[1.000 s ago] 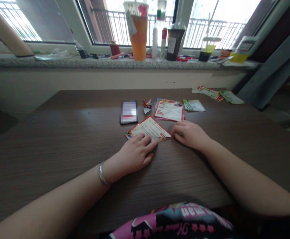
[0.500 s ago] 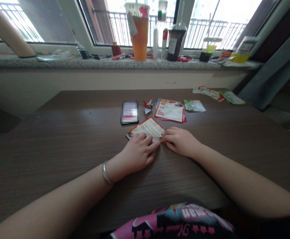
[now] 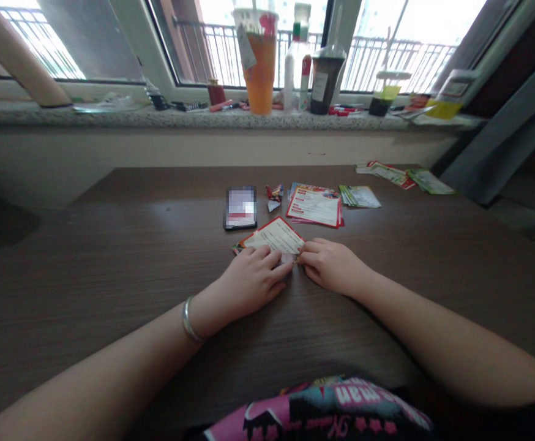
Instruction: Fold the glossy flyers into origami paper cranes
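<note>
A red-bordered printed paper square (image 3: 274,236) lies tilted on the dark wooden table (image 3: 111,257). My left hand (image 3: 251,282), with a silver bangle on the wrist, lies flat on the paper's near corner, fingers stretched out. My right hand (image 3: 329,264) presses the paper's right corner with its fingers curled together. The part of the paper under both hands is hidden.
Behind the paper lie a phone (image 3: 240,207), a small folded paper figure (image 3: 274,196), a stack of red-bordered sheets (image 3: 314,206) and green leaflets (image 3: 359,196). More leaflets (image 3: 389,172) sit far right. Cups and bottles (image 3: 259,58) crowd the stone windowsill.
My right hand slid left along the paper, folding its right corner inward until it met my left hand. The left hand stayed pressed in place.
</note>
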`<state>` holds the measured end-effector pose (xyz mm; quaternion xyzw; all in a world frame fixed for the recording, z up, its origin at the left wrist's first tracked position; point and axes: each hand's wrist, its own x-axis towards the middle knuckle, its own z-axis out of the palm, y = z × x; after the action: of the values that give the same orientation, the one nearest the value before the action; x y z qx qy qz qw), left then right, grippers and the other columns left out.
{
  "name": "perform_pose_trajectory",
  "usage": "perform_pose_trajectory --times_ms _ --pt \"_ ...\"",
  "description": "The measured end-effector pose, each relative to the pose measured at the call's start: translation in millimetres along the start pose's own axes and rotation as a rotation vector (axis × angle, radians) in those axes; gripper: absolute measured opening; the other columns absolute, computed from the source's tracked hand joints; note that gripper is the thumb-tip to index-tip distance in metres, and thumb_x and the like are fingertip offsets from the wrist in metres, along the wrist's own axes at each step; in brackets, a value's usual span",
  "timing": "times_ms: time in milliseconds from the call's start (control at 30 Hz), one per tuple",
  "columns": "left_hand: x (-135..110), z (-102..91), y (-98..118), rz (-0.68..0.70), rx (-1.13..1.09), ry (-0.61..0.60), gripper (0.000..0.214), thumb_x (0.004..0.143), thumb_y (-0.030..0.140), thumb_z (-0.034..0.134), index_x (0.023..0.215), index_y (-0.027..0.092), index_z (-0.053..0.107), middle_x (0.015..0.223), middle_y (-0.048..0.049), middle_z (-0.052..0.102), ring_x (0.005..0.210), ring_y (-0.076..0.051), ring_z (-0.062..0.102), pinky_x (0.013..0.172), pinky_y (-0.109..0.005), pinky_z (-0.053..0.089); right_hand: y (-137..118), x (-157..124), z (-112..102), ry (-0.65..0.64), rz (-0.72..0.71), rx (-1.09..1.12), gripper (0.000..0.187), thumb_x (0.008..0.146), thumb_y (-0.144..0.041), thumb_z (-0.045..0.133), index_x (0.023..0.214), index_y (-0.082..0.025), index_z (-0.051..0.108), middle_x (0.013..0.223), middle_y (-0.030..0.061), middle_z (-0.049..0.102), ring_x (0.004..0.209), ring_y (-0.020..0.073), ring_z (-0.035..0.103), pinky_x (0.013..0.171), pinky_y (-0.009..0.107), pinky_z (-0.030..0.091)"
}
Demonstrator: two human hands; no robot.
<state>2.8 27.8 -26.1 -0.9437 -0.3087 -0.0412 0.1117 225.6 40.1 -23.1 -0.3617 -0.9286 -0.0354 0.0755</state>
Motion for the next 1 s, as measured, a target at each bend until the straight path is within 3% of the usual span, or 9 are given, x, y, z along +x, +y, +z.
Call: perform_pose_trajectory --times_ms 300,833,933,1000 --pt "-3.7 -12.5 -3.6 0.013 0.03 -0.004 0.04 0.089 0.038 0.056 0.126 0.023 0.053 0.113 -0.0085 0.061 0.101 -0.026 0.057 0.081 -0.037 0.045 0.4 -1.4 -1.0 0.021 -0.003 -0.003 0.019 0.089 -0.017 0.049 0.091 -0.016 0.068 0.095 0.0081 0.066 0.089 0.0206 0.057 0.08 0.031 0.045" --pt "-11.0 -32.7 -9.4 -0.047 -0.056 -0.142 0.026 0.09 0.033 0.052 0.111 0.023 0.062 0.104 -0.0084 0.064 0.091 -0.023 0.063 0.079 -0.037 0.051 4.2 -4.7 1.3 0.037 -0.012 -0.001 0.019 0.089 -0.019 0.05 0.091 -0.017 0.069 0.097 0.0081 0.067 0.091 0.0202 0.057 0.081 0.031 0.045" --pt "-10.9 -27.9 -9.6 -0.031 -0.085 -0.126 0.026 0.089 0.033 0.053 0.109 0.021 0.063 0.105 -0.0086 0.064 0.096 -0.024 0.061 0.086 -0.039 0.049 4.5 -4.5 2.2 0.046 -0.016 0.006 0.018 0.089 -0.019 0.05 0.091 -0.018 0.069 0.097 0.0073 0.067 0.091 0.0201 0.057 0.081 0.031 0.045" --pt "-9.7 -20.6 -9.7 0.017 -0.121 -0.058 0.032 0.088 0.034 0.055 0.116 0.019 0.061 0.118 -0.0087 0.063 0.112 -0.025 0.055 0.101 -0.04 0.041 4.5 -4.1 3.2 0.055 -0.021 0.005 0.018 0.089 -0.019 0.05 0.091 -0.018 0.068 0.097 0.0072 0.067 0.09 0.0199 0.057 0.081 0.031 0.045"
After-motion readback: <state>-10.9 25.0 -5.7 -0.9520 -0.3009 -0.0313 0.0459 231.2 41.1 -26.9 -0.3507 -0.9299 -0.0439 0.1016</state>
